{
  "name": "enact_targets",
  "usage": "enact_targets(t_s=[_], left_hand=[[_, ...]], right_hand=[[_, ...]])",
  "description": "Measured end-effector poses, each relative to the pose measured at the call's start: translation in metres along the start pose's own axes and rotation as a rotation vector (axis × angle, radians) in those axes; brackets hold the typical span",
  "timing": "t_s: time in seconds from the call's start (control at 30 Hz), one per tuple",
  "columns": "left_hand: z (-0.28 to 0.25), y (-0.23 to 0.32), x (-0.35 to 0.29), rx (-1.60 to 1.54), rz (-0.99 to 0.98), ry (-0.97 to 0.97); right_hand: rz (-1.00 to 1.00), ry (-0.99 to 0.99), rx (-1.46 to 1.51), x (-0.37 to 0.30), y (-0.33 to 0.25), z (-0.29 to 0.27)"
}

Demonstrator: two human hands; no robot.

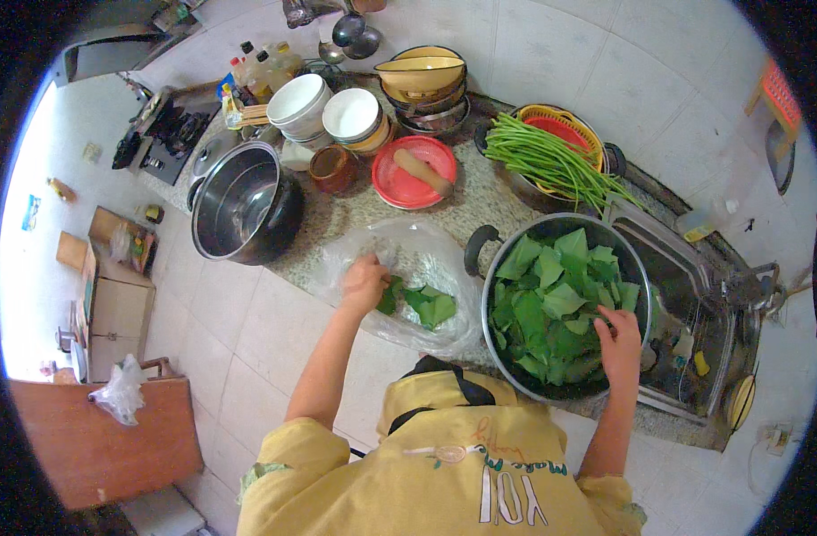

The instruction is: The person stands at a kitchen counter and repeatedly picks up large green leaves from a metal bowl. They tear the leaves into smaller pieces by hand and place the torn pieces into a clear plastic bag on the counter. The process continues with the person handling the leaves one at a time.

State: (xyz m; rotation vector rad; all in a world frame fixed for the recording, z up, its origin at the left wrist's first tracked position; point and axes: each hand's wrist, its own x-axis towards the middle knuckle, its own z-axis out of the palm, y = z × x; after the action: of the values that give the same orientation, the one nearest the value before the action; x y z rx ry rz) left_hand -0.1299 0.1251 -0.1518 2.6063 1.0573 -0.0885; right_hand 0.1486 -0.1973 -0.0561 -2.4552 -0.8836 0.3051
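A clear plastic bag (404, 241) lies spread on the counter in front of me, with a few green leaves (431, 307) in it. My left hand (364, 284) is on the bag, its fingers curled closed on the plastic beside the leaves. To the right stands a large dark two-handled pot (493, 313), heaped with broad green leaves (551, 304). Over the pot's right side is my right hand (620, 341), fingers apart, the tips at the leaves and nothing seen held in them.
Behind the bag, a red basket (392, 183) holds a wooden rolling pin (422, 171). Long green stems (547, 156) lie across a basket and pot at back right. An empty black pot (247, 201) stands left, near stacked white bowls (299, 103). The sink (685, 295) is far right.
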Motion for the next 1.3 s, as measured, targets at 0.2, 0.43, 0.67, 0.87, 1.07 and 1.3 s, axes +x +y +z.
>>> enact_targets(t_s=[0.2, 0.43, 0.67, 0.87, 1.07, 1.3], left_hand=[[-0.019, 0.006, -0.001, -0.063, 0.117, 0.080], [-0.014, 0.010, -0.008, -0.326, 0.146, 0.119], [-0.075, 0.110, -0.022, -1.255, 0.017, -0.038], [-0.099, 0.191, -0.038, -1.404, 0.224, -0.122], [-0.107, 0.211, -0.043, -1.501, 0.135, -0.306], [-0.090, 0.211, -0.040, -1.817, 0.047, -0.349]], right_hand=[[-0.035, 0.172, 0.052, -0.007, -0.005, -0.005], [-0.004, 0.185, 0.171, -0.020, -0.023, -0.014], [-0.136, 0.016, 0.694, -0.024, -0.075, -0.004], [-0.135, -0.125, 0.989, -0.025, -0.114, -0.004], [0.013, -0.065, 0.990, -0.027, -0.108, -0.016], [0.021, -0.125, 1.207, -0.029, -0.107, -0.020]])
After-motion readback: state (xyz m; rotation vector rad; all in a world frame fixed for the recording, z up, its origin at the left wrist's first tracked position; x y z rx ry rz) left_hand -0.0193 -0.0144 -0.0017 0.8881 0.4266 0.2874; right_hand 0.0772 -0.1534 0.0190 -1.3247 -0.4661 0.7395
